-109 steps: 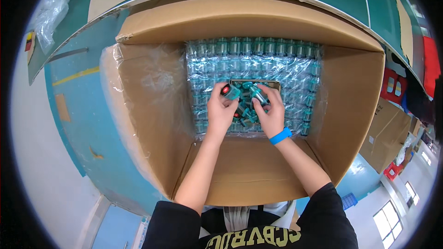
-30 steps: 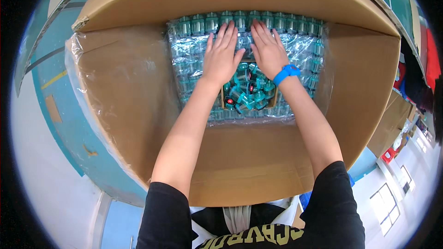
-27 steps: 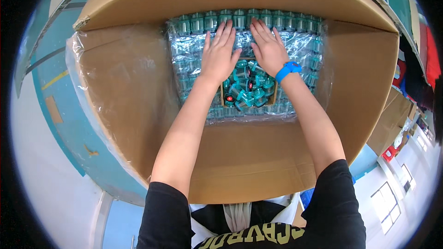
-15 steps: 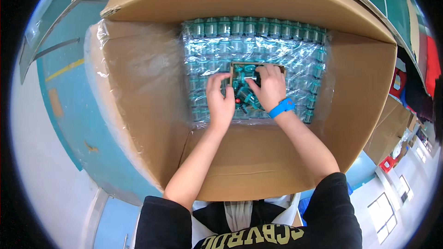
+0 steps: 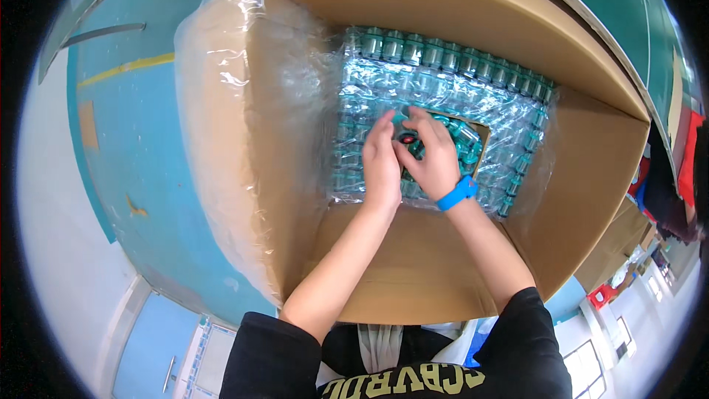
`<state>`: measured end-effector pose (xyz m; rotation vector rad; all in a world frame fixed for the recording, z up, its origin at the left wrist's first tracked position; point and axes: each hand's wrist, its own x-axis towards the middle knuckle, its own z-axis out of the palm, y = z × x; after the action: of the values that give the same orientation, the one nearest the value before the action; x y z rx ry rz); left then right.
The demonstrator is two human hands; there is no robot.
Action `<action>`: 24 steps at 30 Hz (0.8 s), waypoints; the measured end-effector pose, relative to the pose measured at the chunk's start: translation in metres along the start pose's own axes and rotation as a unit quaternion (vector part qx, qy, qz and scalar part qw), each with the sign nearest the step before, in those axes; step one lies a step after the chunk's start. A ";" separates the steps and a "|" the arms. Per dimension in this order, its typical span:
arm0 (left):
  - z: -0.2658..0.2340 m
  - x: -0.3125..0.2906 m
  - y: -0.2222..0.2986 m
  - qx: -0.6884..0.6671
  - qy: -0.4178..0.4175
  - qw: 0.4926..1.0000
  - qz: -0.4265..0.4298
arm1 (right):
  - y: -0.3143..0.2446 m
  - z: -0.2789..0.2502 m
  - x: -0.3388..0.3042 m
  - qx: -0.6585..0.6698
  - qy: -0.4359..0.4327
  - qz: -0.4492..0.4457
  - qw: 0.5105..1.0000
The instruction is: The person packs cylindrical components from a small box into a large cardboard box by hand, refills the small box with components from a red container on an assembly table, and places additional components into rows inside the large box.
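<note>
My left hand [image 5: 382, 166] and my right hand [image 5: 434, 159] are close together over a small open carton [image 5: 484, 149]. Between their fingertips is a small clear teal container [image 5: 400, 121], mostly covered by the fingers; both hands appear closed on it. Just below shows a small red-and-dark round piece [image 5: 407, 139], and I cannot tell whether it belongs to the container. More teal containers [image 5: 464, 131] lie loose inside the carton, right of my right hand. My right wrist wears a blue band [image 5: 458, 193].
Around us stands a large cardboard box [image 5: 583, 170]. Rows of clear teal containers [image 5: 413, 50] line its bottom, under clear plastic film [image 5: 369, 77]. More plastic sheeting [image 5: 221, 103] drapes over the left wall. The small carton rests on the film-covered rows.
My hands have come closer together, the left now meeting the right at the fingertips. The view has turned, so the box appears tilted and farther right. The small carton's right side shows more.
</note>
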<state>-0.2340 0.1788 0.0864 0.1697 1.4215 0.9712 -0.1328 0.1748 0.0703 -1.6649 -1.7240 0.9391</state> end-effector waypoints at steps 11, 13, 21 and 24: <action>-0.011 0.099 0.059 -0.002 0.086 0.990 -0.109 | 0.020 0.041 0.104 0.056 0.059 0.008 0.997; -0.013 0.100 0.045 0.034 0.081 0.996 0.019 | 0.020 0.054 0.118 -0.013 0.060 -0.028 0.998; -0.015 0.097 0.017 0.076 0.071 0.978 0.183 | 0.023 0.083 0.141 -0.135 0.037 -0.073 0.987; -0.020 0.101 0.010 0.081 0.069 0.976 0.189 | 0.025 0.090 0.143 -0.162 0.030 -0.101 0.981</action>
<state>-0.2711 0.2420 0.0130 0.5162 1.6327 1.1930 -0.1998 0.3073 -0.0144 -1.6516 -2.0430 0.5311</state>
